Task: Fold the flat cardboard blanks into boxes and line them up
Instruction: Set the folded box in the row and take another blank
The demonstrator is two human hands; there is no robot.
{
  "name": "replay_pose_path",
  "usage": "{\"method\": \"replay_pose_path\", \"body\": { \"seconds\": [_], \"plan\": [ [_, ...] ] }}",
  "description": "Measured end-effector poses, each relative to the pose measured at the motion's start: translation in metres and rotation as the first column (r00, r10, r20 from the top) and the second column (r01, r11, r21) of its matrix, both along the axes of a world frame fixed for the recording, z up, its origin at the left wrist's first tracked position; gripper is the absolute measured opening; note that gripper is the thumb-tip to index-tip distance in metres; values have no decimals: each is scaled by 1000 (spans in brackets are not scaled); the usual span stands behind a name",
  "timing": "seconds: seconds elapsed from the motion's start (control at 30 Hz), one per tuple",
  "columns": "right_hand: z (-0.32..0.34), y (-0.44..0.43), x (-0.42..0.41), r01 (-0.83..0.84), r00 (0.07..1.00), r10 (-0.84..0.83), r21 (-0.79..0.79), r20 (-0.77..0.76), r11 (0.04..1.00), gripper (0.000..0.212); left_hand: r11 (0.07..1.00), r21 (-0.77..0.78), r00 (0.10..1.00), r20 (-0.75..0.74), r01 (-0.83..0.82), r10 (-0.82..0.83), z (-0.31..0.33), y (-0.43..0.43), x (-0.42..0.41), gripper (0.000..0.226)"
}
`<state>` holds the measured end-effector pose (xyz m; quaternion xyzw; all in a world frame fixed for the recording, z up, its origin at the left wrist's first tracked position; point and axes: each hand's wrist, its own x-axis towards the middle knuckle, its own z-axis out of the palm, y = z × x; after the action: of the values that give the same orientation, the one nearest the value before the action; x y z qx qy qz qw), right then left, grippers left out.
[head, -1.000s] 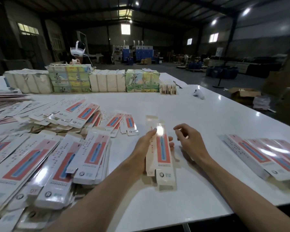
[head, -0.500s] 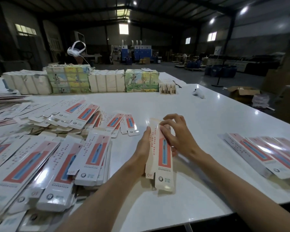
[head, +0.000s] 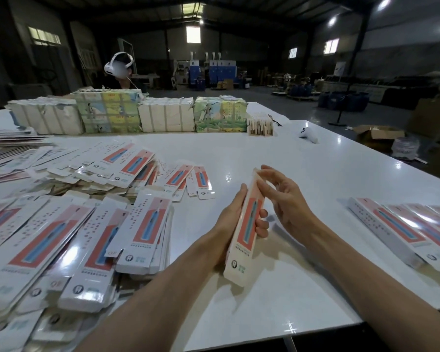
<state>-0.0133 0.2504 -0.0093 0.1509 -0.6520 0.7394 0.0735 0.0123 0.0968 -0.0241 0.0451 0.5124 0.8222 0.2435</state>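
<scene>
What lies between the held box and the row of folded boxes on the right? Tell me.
Head view: beside the held box, the right hand, then bare white table up to the row.

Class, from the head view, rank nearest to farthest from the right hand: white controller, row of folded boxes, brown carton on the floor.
1. Row of folded boxes, table's right side.
2. White controller, far across the table.
3. Brown carton, on the floor beyond.
</scene>
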Motion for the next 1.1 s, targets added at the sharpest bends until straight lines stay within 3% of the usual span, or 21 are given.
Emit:
{"method": "replay_pose_path", "body": {
  "seconds": [0.07, 0.17, 0.33, 0.47, 0.57, 0.67, 0.83, 0.93, 1.1],
  "plan": [
    [-3, -4, 1, 4, 997, -8, 55, 72, 998, 53, 998, 68, 1000, 23, -13, 11, -1, -2, -4, 55],
    [-11, -7, 5, -92, 981, 77, 77, 176, 993, 66, 993, 82, 996, 38, -83, 80, -3, -6, -9, 54],
    [-11, -4, 10, -50, 992, 38, 102, 122, 993, 59, 974, -130, 978, -120, -187, 171, -8, -8, -8, 63],
    [-8, -1, 13, -2, 997, -9, 148, 74, 989, 52, 916, -148, 889, -342, -373, 306, -8, -3, -4, 36],
    [-4, -1, 14, 11, 999, -17, 167, 39, 986, 51, 907, -132, 839, -451, -400, 304, -6, -1, -1, 36],
    [0, 1, 15, 36, 999, -34, 182, -14, 983, 50, 921, -193, 832, -519, -339, 197, -1, 3, 5, 52],
    [0, 4, 14, 50, 998, -40, 192, -56, 980, 53, 925, -278, 833, -549, -258, 67, -8, -1, 1, 103],
    [-1, 3, 12, 82, 993, -60, 226, -104, 971, 52, 936, -258, 856, -512, -239, 77, -8, -2, 0, 106],
    [-2, 2, 9, 73, 982, -22, 272, -188, 959, 30, 919, -297, 868, -490, -259, 86, -7, -4, -3, 100]
  ]
}}
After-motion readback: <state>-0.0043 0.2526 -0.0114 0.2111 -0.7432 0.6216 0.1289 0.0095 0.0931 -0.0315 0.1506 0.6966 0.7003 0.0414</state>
